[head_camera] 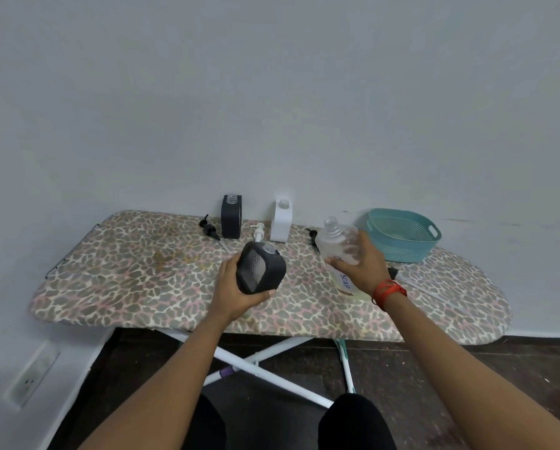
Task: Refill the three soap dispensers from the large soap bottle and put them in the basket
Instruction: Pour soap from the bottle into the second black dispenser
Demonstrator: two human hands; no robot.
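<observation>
In the head view, at the centre of the frame, the left hand (236,292) is wrapped around a dark dispenser (261,271) with its open neck tilted right, while the right hand (358,266) clasps the clear large soap bottle (338,242), uncapped and still upright. Two more open dispensers, black (231,220) and white (281,224), stand further up on the ironing board (136,271), and the teal basket (402,237) sits empty at right. To pour well, I judge the two necks should meet before the bottle tips slowly.
</observation>
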